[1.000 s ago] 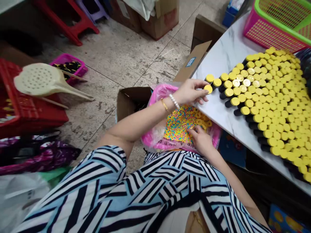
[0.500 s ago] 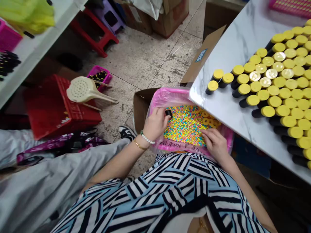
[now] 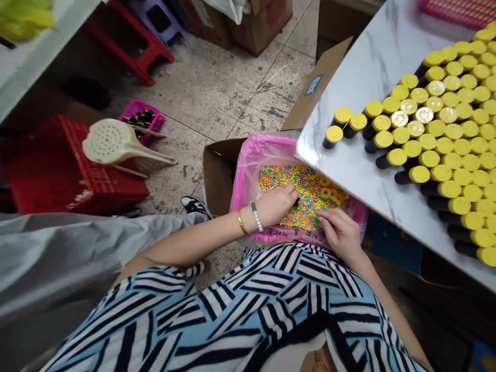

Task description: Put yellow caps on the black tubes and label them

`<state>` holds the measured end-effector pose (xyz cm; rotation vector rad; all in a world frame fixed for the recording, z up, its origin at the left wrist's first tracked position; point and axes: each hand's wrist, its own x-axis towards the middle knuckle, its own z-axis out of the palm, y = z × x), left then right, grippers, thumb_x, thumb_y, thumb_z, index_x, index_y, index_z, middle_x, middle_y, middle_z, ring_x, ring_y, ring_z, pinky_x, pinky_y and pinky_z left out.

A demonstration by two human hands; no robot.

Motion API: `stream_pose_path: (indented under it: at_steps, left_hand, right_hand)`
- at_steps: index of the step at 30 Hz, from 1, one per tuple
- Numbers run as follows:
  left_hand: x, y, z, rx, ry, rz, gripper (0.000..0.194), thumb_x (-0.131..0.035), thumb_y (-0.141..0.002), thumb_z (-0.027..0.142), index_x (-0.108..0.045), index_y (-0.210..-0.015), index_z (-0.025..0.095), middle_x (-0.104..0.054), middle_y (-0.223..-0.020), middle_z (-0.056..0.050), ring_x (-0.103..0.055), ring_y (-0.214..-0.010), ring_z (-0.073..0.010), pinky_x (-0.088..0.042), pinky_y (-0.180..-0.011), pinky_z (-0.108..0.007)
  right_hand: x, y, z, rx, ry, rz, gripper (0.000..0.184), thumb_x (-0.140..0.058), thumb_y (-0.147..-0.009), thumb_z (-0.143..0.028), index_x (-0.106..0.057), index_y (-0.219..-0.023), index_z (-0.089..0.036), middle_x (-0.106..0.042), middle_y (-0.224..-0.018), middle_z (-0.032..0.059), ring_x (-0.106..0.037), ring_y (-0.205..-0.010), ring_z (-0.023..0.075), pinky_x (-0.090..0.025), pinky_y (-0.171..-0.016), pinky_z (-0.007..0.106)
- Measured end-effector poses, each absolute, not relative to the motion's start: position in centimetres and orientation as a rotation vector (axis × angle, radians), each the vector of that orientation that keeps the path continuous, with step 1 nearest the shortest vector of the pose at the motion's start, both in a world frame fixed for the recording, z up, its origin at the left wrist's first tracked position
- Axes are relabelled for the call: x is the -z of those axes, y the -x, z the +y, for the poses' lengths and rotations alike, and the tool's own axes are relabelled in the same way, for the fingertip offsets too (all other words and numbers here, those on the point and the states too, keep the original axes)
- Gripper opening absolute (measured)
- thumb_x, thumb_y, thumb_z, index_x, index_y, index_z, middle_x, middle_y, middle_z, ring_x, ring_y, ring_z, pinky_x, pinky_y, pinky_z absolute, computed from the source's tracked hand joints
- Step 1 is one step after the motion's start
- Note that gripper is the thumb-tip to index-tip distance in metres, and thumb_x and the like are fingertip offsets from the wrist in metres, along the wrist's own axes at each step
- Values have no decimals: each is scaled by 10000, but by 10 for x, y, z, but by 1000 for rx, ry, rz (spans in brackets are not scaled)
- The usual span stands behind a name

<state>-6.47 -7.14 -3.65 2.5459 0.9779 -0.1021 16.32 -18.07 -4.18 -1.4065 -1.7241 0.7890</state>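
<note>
Head view: the left hand (image 3: 276,205) is clamped on a dark piece (image 3: 296,202) — over colored beads (image 3: 306,176) in the pink tray (image 3: 241,173). The right hand (image 3: 341,231) has thumb and forefinger together at the beads — whether gripping any, I cannot tell.

My left hand (image 3: 277,204) hides most of the black piece (image 3: 297,202) in its fingers. I can't tell whether my right hand (image 3: 343,232) pinches anything. The tabletop's (image 3: 337,163) near corner covers some of the tray (image 3: 241,173). Along its far side, the basket (image 3: 457,11) is cut off; rightward, so are the caps (image 3: 430,157).
</note>
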Motion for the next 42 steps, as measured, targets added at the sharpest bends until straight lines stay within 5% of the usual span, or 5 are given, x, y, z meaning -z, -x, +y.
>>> stream_pose_path:
  at_steps: [11,17,27,36,42]
  left_hand:
    - [51,81,-60,-299,-2471,904,315,-595,-973,199,-603,-1285,153,-703,-1144,-112,-618,-1066,-231,-494,-946,-389]
    - [61,58,-73,-55,-2808,764,249,-444,-1024,173,-685,-1037,111,-680,-1022,-142,-599,-946,-245,-496,-856,-391]
    - [52,71,-62,-372,-1830,763,365,-676,-878,143,-643,-1237,196,-733,-944,-7,-663,-780,-120,-532,-758,-254]
    - [65,63,-75,-30,-2722,673,287,-413,-1035,178,-673,-1153,150,-663,-1086,-132,-619,-937,-216,-501,-853,-360]
    - [65,62,-75,-173,-2390,620,245,-529,-976,162,-683,-1166,178,-682,-1147,-105,-645,-1015,-197,-513,-903,-322]
  right_hand:
    - [34,-187,-193,-1196,1554,-1207,214,-659,-958,-307,-737,-1146,-241,-654,-1030,48,-641,-614,108,-563,-549,259]
    - [27,-174,-189,-1123,1559,-1324,188,-662,-954,-279,-765,-1107,-239,-671,-978,52,-656,-711,130,-557,-613,256]
    - [15,-184,-198,-1316,1540,-1018,274,-704,-924,-308,-726,-1183,-221,-683,-788,15,-605,-549,111,-515,-507,238]
    - [18,-181,-198,-1316,1615,-918,271,-757,-885,-332,-729,-1122,-201,-698,-688,1,-631,-565,118,-526,-534,217]
    - [12,-177,-198,-1313,1605,-950,255,-753,-888,-334,-738,-1109,-210,-698,-708,1,-631,-568,124,-524,-529,232]
